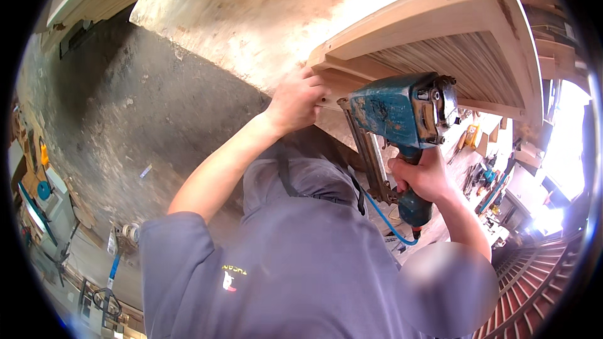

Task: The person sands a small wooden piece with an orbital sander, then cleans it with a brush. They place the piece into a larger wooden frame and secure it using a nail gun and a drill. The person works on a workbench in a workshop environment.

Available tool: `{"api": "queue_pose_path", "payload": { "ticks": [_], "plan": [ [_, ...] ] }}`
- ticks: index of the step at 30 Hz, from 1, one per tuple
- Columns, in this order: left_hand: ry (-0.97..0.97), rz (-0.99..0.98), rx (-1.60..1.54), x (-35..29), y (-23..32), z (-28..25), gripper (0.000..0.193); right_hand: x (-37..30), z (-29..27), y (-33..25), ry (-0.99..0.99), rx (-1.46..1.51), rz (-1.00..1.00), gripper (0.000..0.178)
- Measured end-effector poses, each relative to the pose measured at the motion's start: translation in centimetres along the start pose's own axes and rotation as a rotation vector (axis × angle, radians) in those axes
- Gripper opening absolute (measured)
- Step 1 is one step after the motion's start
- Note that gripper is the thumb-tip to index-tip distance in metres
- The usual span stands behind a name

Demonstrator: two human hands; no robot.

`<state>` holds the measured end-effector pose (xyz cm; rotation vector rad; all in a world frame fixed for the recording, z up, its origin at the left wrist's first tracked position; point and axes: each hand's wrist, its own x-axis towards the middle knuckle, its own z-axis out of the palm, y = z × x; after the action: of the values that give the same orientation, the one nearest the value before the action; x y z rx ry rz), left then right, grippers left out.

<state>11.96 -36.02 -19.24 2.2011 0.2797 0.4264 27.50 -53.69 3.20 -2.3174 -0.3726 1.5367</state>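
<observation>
A teal, worn pneumatic nail gun (383,110) is gripped by its handle in my right hand (426,179). Its head sits close to the lower edge of a pale wooden framed panel (433,19), which has a grooved infill (452,56). At the panel's left corner, my left hand (296,100) has its fingers curled against the wood, near the gun's nose; the fingertips are partly hidden. From the base of the handle a blue air hose (383,216) curves away to the left. Whether the nose touches the wood, I cannot tell.
The panel lies over a worn, brightly lit workbench top (232,6). Stacked pale wooden pieces (94,0) are at the upper left. Grey concrete floor (144,107) shows to the left of me. Assorted tools (487,179) lie at the right, and more clutter stands along the left rim.
</observation>
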Motion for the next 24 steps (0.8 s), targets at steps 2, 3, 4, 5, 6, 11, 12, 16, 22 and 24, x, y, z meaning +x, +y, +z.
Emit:
{"api": "queue_pose_path", "payload": {
  "ticks": [2,3,4,5,6,11,12,16,22,24],
  "plan": [
    [0.011,-0.004,-0.011,0.0,-0.1,0.1,0.030,0.2,0.4,-0.8,-0.007,-0.021,0.003,0.011],
    [0.010,-0.007,-0.007,0.0,-0.1,0.2,0.030,0.2,0.5,-1.2,-0.007,-0.036,0.012,0.011],
    [0.008,-0.008,-0.003,0.0,-0.1,0.2,0.030,0.1,0.6,-1.4,-0.005,-0.048,0.021,0.011],
    [0.005,-0.009,0.001,0.0,-0.1,0.3,0.029,0.2,0.7,-1.3,0.001,-0.031,0.027,0.011],
    [0.007,-0.014,-0.011,-0.1,-0.2,0.3,0.029,0.3,0.7,-1.0,0.007,-0.013,0.034,0.012],
    [0.029,-0.001,-0.038,-0.2,-0.4,0.4,0.029,0.1,0.7,-1.0,-0.006,-0.018,0.065,0.012],
    [0.025,-0.003,-0.037,-0.2,-0.3,0.4,0.029,0.1,0.7,-1.0,-0.008,-0.020,0.066,0.012],
    [-0.005,-0.012,-0.038,0.0,-0.3,0.2,0.028,0.2,1.1,-1.5,0.014,-0.030,0.032,0.014],
    [0.000,0.010,-0.051,0.1,-0.4,0.1,0.027,0.4,0.8,-1.7,0.023,-0.021,0.059,0.020],
    [-0.004,0.008,-0.042,0.1,-0.3,0.1,0.029,0.4,0.7,-2.1,0.013,-0.053,0.088,0.020]
  ]
}}
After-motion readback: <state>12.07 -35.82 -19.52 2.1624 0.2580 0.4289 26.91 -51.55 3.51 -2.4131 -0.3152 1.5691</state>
